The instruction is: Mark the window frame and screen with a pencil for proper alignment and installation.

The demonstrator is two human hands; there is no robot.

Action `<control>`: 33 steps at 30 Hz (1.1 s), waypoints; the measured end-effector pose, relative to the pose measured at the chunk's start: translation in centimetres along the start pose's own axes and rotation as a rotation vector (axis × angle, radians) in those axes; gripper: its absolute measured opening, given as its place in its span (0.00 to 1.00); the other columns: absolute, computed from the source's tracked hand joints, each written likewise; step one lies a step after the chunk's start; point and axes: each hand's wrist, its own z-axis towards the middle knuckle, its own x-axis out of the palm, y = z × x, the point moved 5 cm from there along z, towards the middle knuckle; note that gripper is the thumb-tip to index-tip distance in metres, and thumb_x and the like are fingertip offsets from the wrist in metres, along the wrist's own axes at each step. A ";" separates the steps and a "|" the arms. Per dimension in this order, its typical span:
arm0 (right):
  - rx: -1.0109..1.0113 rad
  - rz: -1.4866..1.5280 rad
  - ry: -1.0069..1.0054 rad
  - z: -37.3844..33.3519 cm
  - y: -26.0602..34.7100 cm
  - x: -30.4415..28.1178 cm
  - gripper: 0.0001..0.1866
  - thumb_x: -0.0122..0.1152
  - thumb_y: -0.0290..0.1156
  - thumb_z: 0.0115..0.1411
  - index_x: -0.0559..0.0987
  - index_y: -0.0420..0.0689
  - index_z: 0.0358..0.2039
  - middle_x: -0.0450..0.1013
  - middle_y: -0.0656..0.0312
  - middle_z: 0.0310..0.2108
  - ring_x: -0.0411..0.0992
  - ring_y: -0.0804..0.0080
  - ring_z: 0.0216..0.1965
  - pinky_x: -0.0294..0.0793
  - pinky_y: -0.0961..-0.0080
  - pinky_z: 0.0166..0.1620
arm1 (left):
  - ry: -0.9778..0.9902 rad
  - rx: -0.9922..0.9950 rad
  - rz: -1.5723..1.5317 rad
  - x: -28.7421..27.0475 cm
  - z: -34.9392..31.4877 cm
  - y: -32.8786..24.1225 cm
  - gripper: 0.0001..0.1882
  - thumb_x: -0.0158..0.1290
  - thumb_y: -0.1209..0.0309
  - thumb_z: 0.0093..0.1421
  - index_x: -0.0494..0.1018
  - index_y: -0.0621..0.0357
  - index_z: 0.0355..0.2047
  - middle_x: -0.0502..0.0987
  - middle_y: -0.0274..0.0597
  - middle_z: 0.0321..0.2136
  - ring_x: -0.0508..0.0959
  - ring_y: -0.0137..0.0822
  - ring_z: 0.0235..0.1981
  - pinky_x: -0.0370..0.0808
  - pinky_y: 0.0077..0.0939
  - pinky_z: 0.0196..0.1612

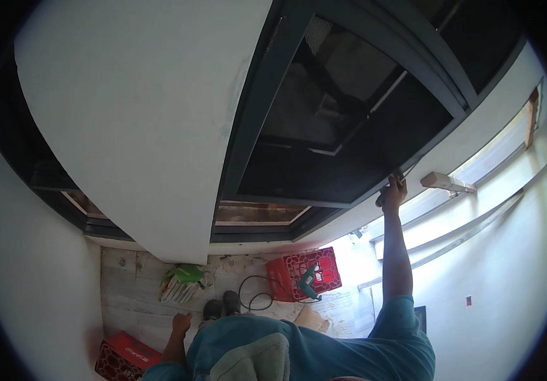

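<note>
In the window frame [260, 233] ahead, a dark panel [349, 124], judged stiff, heavy and fragile, is best held by its rim, where the right hand [394, 190] is seen, though whether its fingers or the left hand's [181, 323] are clamped cannot be told.

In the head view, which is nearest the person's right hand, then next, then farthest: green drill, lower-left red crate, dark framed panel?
1. Dark framed panel, at the right hand.
2. Green drill, lower and leftward.
3. Lower-left red crate, near the picture's bottom.
</note>
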 end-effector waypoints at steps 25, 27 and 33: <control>0.083 -0.193 -0.074 -14.9 5.5 -15.0 0.12 0.57 0.31 0.60 0.72 0.40 0.43 0.64 0.66 0.15 0.65 0.80 0.16 0.72 0.79 0.23 | -0.046 0.524 -0.583 -15.7 8.1 -37.3 0.34 0.57 0.54 0.55 0.62 0.61 0.57 0.73 0.56 0.49 0.77 0.46 0.46 0.74 0.35 0.48; 0.099 -0.193 -0.086 -13.6 5.0 -14.0 0.11 0.57 0.30 0.60 0.72 0.41 0.41 0.64 0.65 0.14 0.63 0.80 0.14 0.71 0.79 0.22 | 0.045 0.619 -0.714 -16.4 7.3 -39.5 0.35 0.58 0.54 0.55 0.62 0.62 0.57 0.71 0.57 0.50 0.76 0.48 0.47 0.74 0.36 0.47; 0.112 -0.220 -0.001 -6.1 1.0 -11.3 0.15 0.59 0.32 0.58 0.73 0.40 0.44 0.68 0.60 0.19 0.66 0.75 0.16 0.71 0.78 0.22 | 0.306 0.388 -0.679 -11.0 5.6 -31.4 0.30 0.56 0.54 0.57 0.67 0.66 0.50 0.74 0.51 0.44 0.76 0.38 0.44 0.72 0.31 0.45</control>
